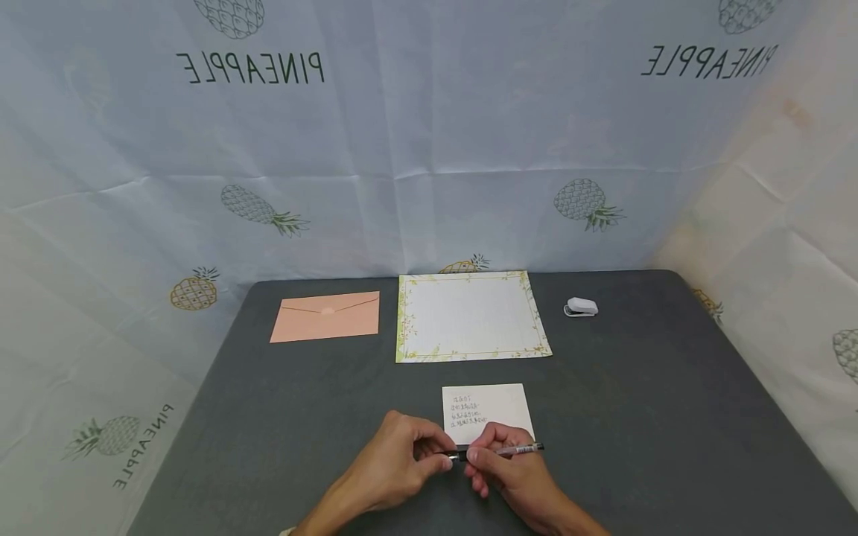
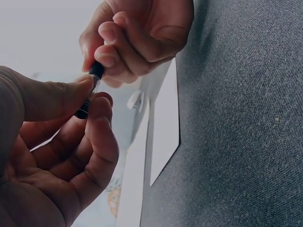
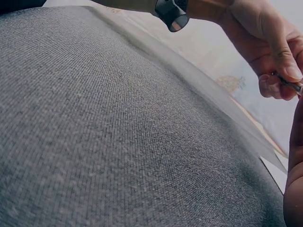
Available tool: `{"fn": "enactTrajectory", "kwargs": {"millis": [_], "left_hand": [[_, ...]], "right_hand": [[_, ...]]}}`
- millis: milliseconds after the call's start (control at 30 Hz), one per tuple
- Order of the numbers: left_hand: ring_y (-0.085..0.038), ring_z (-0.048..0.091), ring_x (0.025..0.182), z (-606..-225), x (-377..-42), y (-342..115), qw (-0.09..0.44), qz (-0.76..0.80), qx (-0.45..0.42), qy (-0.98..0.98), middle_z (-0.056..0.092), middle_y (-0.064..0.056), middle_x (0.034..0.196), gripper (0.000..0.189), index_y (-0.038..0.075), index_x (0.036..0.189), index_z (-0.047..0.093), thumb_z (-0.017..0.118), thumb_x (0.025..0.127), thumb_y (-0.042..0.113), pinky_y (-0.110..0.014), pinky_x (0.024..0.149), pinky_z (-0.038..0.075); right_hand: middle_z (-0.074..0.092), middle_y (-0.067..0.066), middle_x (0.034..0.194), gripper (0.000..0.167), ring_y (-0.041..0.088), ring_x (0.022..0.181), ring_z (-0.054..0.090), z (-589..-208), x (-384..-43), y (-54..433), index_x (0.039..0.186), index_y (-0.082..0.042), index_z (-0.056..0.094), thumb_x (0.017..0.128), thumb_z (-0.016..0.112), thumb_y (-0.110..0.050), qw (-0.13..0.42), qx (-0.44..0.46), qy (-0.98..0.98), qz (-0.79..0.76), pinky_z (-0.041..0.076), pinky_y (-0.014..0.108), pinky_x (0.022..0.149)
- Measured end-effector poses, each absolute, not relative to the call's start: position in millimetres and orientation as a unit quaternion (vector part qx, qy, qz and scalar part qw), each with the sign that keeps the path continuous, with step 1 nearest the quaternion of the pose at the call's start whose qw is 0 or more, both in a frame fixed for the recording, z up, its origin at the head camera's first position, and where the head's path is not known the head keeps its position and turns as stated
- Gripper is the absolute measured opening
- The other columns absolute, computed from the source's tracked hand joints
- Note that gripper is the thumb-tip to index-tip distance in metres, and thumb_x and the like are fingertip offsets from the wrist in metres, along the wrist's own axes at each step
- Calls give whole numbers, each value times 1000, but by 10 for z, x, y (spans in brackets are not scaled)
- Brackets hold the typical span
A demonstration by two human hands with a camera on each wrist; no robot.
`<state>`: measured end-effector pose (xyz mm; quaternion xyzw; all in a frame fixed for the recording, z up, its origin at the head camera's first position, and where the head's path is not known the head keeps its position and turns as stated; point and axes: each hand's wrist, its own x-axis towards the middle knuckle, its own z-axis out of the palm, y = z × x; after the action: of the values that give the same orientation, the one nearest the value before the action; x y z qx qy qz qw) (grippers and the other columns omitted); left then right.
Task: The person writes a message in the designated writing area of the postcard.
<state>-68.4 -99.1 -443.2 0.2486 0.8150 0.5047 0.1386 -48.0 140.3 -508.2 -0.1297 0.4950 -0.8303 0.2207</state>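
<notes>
Between both hands, a pen (image 1: 524, 449) lies sideways above the near edge of a small white note card (image 1: 507, 406) that bears several lines of handwriting. My right hand (image 1: 515, 467) grips the pen's barrel between thumb and fingers. My left hand (image 1: 397, 460) pinches the pen's tip end. In the left wrist view, the thumb and index finger of that left hand (image 2: 57, 151) hold a clear piece with a dark end at the tip of the pen (image 2: 96, 70). The right wrist view catches the left hand (image 3: 258, 40) and only an edge of the right hand (image 3: 294, 189).
A bordered sheet of letter paper (image 1: 469, 316) lies at the back middle of the dark table (image 1: 322, 387). Left of it is a peach envelope (image 1: 326, 320); to the right stands a small white stapler (image 1: 582, 307). Pineapple-print curtains (image 1: 415, 134) surround the table's back and sides.
</notes>
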Motion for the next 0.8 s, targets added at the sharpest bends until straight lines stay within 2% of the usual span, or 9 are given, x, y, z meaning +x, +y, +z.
{"fn": "enactTrajectory", "kwargs": {"millis": [667, 800], "left_hand": [[2, 66, 66, -4426, -662, -989, 145, 528, 212, 809, 75, 10, 76, 9, 10, 93, 85, 88, 89, 2, -20, 57, 58], [2, 67, 66, -4430, -657, -988, 148, 533, 211, 806, 75, 9, 76, 9, 10, 93, 85, 89, 89, 3, -20, 57, 58]], "right_hand": [[80, -1, 88, 18, 4, 70, 72, -5056, -499, 1405, 99, -12, 68, 105, 63, 5, 223, -136, 509, -820, 63, 19, 64], [81, 1, 88, 10, 5, 70, 72, -5060, -492, 1397, 99, -2, 65, 104, 64, 6, 216, -143, 503, -824, 63, 19, 63]]}}
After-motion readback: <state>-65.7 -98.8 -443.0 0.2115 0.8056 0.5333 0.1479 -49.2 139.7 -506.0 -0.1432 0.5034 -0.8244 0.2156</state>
